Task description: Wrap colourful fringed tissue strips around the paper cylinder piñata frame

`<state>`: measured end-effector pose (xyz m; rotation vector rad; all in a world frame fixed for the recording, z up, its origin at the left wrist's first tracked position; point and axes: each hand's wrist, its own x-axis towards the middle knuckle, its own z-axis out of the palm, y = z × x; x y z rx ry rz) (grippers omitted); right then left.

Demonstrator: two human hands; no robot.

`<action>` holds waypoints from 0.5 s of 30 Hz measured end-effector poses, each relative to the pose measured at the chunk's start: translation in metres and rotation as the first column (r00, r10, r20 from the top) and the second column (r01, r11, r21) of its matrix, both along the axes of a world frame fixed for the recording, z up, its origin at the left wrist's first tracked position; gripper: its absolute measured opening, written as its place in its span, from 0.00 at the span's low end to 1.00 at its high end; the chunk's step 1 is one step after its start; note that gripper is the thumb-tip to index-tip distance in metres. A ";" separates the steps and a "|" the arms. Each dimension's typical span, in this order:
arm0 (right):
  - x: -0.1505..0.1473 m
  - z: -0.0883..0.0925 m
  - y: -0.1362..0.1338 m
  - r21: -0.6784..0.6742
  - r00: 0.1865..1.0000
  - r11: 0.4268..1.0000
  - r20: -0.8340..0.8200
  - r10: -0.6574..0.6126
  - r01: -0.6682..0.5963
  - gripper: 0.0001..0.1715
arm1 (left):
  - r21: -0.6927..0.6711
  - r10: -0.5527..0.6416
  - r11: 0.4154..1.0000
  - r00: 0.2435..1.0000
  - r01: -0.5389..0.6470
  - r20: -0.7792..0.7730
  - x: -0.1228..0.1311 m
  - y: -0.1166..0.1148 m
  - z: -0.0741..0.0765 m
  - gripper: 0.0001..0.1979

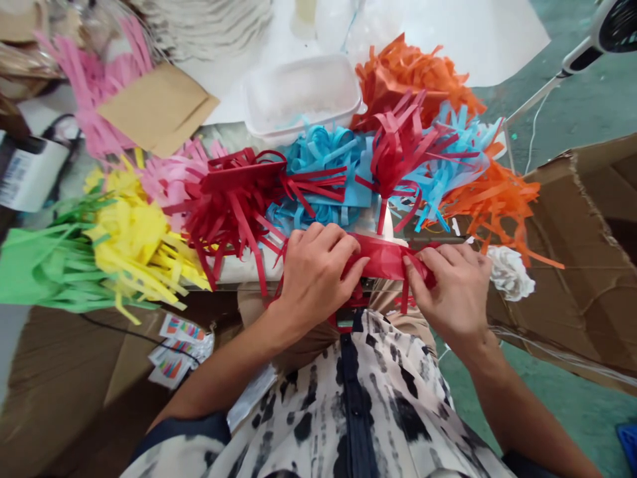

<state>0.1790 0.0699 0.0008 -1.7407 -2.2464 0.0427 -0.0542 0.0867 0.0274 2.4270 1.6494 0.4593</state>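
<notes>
Both hands grip a folded strip of red fringed paper [383, 259] just above my lap. My left hand [313, 275] is curled over its left end, fingers closed on it. My right hand [455, 289] pinches the right end between thumb and fingers. Red paper strands hang down between the two hands. Right behind them lie finished fringed bundles: a red one [229, 206], a blue one [323, 172] and another red one [398, 146] standing upright.
More paper fringes are spread across the work surface: green [44, 265], yellow [134, 245], pink [99, 79], orange [413, 73] and light blue [458, 153]. A white plastic tub [303, 93] sits behind. An open cardboard box [582, 265] stands at right, crumpled white paper [510, 272] beside it.
</notes>
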 end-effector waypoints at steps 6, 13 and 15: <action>0.013 0.002 -0.009 0.005 0.993 0.999 -0.107 0.039 -0.039 0.15 | -0.075 -0.201 0.970 0.937 0.231 0.286 -0.003 -0.011 -0.009 0.06; 0.015 0.001 -0.011 -0.023 0.997 0.999 -0.077 0.031 -0.033 0.17 | -0.160 -0.015 0.985 0.944 0.072 0.329 0.003 -0.025 -0.010 0.08; 0.013 0.002 -0.009 -0.026 0.999 0.999 -0.045 0.023 -0.025 0.17 | -0.179 0.035 0.984 0.953 0.021 0.301 0.006 -0.023 -0.010 0.11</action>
